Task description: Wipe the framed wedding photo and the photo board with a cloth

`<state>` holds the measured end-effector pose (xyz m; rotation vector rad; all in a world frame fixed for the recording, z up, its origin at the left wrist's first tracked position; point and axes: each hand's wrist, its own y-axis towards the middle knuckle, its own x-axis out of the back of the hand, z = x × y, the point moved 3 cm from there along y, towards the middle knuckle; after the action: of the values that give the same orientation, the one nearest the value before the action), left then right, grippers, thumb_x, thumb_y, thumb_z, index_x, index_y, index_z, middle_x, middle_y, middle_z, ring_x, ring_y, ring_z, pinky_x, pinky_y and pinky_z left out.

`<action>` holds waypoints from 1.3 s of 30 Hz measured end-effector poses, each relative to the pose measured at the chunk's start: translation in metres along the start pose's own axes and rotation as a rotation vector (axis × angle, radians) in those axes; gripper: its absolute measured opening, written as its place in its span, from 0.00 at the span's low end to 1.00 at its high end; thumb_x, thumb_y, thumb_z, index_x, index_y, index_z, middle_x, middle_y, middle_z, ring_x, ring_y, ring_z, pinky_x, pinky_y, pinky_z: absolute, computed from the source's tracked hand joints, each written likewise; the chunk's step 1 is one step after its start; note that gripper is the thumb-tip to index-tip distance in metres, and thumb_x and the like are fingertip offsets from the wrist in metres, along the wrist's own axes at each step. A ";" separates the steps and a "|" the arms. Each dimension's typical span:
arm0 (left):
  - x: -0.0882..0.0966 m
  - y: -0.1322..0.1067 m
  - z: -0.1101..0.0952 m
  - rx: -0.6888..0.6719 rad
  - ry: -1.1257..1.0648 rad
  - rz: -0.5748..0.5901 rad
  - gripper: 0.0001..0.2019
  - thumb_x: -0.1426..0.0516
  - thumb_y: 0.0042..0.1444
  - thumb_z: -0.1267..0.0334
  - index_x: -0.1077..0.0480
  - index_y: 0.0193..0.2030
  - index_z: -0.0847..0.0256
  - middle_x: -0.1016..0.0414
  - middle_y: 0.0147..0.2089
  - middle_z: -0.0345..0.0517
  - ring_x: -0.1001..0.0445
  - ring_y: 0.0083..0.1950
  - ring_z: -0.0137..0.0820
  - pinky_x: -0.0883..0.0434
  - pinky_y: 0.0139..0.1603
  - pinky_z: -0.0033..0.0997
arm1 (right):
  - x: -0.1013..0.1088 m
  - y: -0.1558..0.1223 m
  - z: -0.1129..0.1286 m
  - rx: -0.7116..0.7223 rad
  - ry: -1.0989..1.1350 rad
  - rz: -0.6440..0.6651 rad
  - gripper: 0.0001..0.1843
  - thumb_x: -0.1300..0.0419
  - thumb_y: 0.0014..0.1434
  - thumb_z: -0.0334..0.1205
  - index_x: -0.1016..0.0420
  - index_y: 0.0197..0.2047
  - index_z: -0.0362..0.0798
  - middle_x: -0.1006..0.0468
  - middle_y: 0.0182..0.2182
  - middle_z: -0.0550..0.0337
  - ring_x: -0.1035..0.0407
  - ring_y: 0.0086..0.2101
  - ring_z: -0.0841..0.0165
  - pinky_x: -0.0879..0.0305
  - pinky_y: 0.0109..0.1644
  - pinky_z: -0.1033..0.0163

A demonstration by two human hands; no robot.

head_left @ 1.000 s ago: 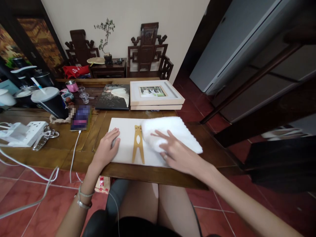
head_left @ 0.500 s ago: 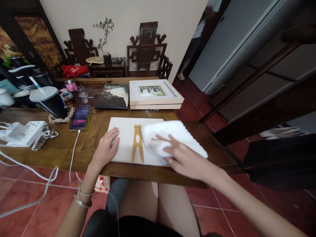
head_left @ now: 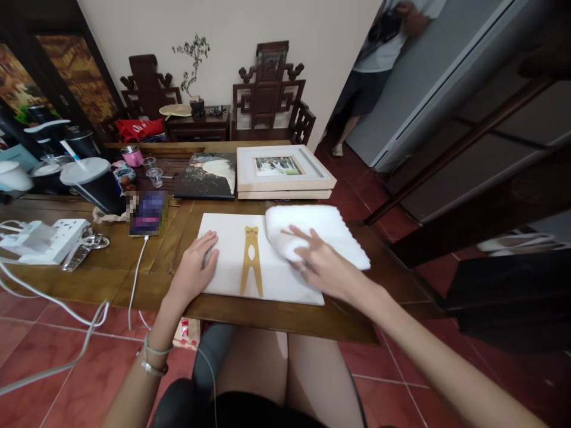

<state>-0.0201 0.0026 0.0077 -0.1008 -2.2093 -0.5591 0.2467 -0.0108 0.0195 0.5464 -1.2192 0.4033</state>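
Observation:
A white rectangular board [head_left: 227, 279] lies on the wooden table in front of me. On its face is a golden-yellow shape [head_left: 252, 270] like a clothes peg with a small animal head; I cannot tell if it is printed or a separate piece. My left hand [head_left: 196, 264] rests on the board's left edge, fingers stretched out and touching it. Bunched under my right hand [head_left: 316, 261] is part of a white fluffy towel [head_left: 332, 232], which covers the board's upper right corner and spreads past it. The fingers press into the cloth, some of them extended.
Behind the board lie a stack of pale picture frames [head_left: 285, 178] and a dark photo panel [head_left: 205, 175]. To the left are a phone [head_left: 147, 213] on a cable, a power strip [head_left: 66, 238] and a lidded cup [head_left: 96, 184]. A person [head_left: 379, 65] stands at the back right.
The towel under my right hand has shifted away from me, baring the board's lower right corner. My left hand stays on the edge. More of the person at the back shows.

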 end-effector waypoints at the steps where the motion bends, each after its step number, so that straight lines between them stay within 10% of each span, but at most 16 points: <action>1: 0.000 0.000 0.000 -0.002 0.007 0.003 0.19 0.50 0.63 0.62 0.29 0.55 0.67 0.30 0.61 0.59 0.34 0.65 0.41 0.40 0.67 0.49 | -0.002 -0.015 0.014 0.028 0.003 0.014 0.08 0.47 0.51 0.31 0.29 0.27 0.49 0.31 0.59 0.48 0.45 0.63 0.51 0.46 0.63 0.38; 10: -0.006 0.000 0.005 -0.009 0.020 0.040 0.22 0.51 0.63 0.61 0.34 0.60 0.69 0.37 0.65 0.62 0.42 0.69 0.43 0.44 0.69 0.51 | -0.002 -0.086 0.085 0.119 0.059 0.016 0.11 0.48 0.46 0.26 0.26 0.25 0.47 0.41 0.65 0.47 0.58 0.67 0.50 0.56 0.66 0.33; 27: -0.004 0.000 0.004 -0.013 0.019 0.043 0.21 0.52 0.63 0.61 0.32 0.58 0.69 0.35 0.64 0.61 0.40 0.68 0.41 0.42 0.68 0.50 | -0.006 0.063 -0.019 -0.081 -0.117 0.022 0.14 0.53 0.60 0.32 0.27 0.40 0.39 0.36 0.60 0.34 0.50 0.64 0.47 0.50 0.61 0.32; 39: -0.005 -0.001 0.002 -0.017 0.017 0.045 0.21 0.51 0.63 0.62 0.33 0.59 0.69 0.35 0.64 0.62 0.41 0.68 0.43 0.43 0.68 0.51 | -0.002 -0.073 0.091 0.122 -0.007 0.080 0.07 0.43 0.44 0.27 0.26 0.24 0.47 0.42 0.65 0.45 0.58 0.66 0.46 0.59 0.67 0.33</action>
<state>-0.0186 0.0036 0.0026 -0.1534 -2.1808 -0.5518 0.2180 -0.1235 0.0267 0.6059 -1.2315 0.5464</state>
